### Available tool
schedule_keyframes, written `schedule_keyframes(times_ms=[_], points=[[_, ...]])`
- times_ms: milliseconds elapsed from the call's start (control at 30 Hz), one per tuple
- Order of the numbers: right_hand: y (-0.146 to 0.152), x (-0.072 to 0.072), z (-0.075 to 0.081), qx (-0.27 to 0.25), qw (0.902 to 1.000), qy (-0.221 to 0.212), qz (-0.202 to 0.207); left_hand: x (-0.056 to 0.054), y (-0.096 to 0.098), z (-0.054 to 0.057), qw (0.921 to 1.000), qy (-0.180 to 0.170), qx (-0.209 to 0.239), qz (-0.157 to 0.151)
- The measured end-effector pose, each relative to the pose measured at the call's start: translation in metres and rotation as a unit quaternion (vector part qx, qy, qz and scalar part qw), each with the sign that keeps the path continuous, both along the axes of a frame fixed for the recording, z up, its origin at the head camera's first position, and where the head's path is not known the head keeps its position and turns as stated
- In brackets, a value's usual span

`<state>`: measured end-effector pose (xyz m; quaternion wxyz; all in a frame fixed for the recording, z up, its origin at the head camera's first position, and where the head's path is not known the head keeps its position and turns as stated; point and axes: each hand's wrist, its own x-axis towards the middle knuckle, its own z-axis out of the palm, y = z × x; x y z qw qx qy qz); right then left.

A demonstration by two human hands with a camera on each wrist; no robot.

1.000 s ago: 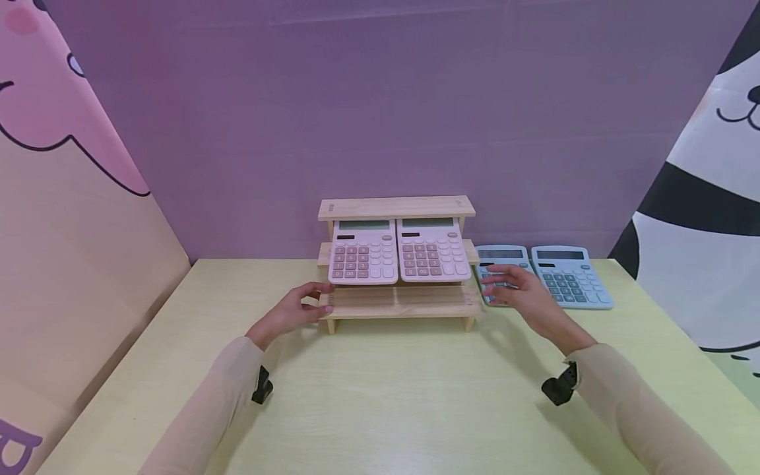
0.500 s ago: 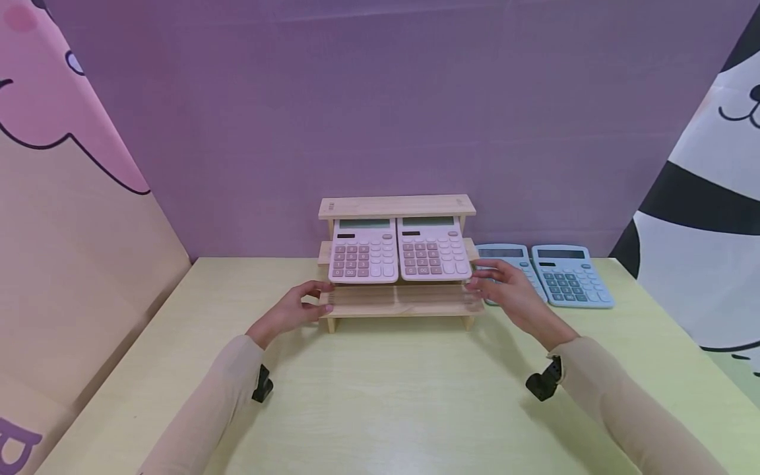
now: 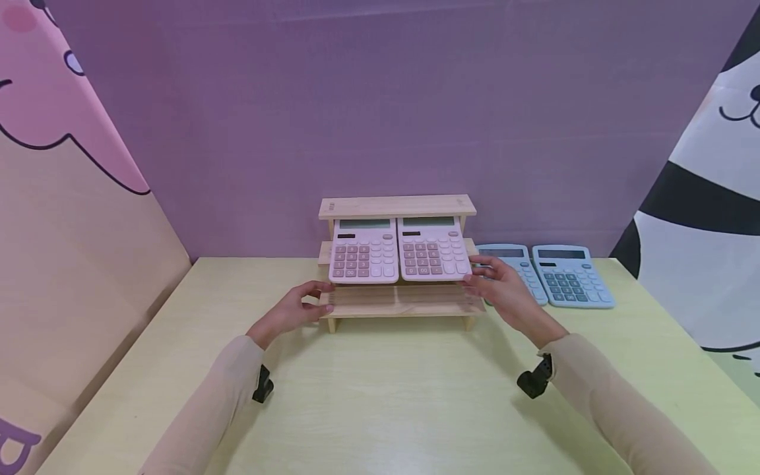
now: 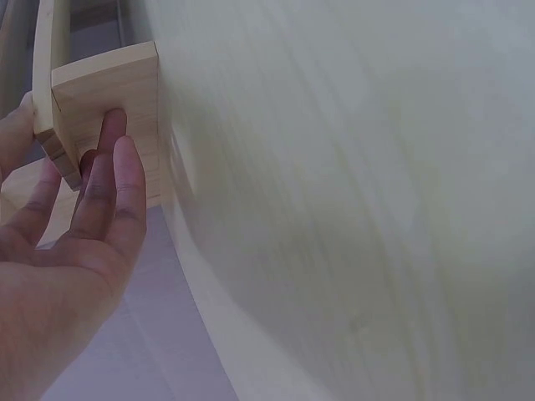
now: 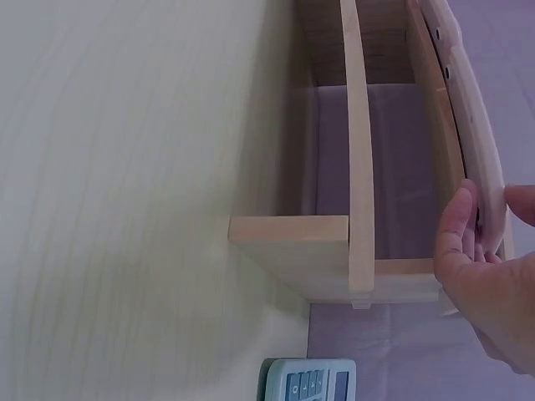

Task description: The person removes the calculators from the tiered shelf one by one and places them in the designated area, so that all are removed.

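A tiered wooden rack [image 3: 404, 302] stands at the back of the table. Two pink calculators lean side by side on its middle tier: the left pink calculator [image 3: 363, 254] and the right pink calculator [image 3: 433, 254]. My left hand [image 3: 291, 313] grips the left end of the lowest shelf; in the left wrist view the thumb is on one face and the fingers reach around to the underside. With my right hand [image 3: 501, 290] I pinch the lower right corner of the right pink calculator. The right wrist view shows this calculator's edge [image 5: 481, 125] between thumb and fingers.
Two blue calculators lie on the table right of the rack: one [image 3: 501, 252] partly behind my right hand, the other [image 3: 572, 277] in full view. A purple backdrop [image 3: 404, 119] rises behind the table [image 3: 392, 396], with printed side panels left and right.
My right hand has moved left from in front of the nearer blue calculator and taken the right pink calculator's lower corner. The left hand has stayed on the rack.
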<state>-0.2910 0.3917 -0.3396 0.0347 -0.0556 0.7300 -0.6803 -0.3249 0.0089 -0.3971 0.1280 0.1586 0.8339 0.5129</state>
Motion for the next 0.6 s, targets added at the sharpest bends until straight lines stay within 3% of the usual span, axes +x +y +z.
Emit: schedule_keyframes(times_ms=[600], points=[[-0.0068,-0.0009,0.0010,-0.017,0.9997,-0.008,-0.012,0.0011,0.0007,0.0014,0.9999,-0.007,-0.001,0.011]])
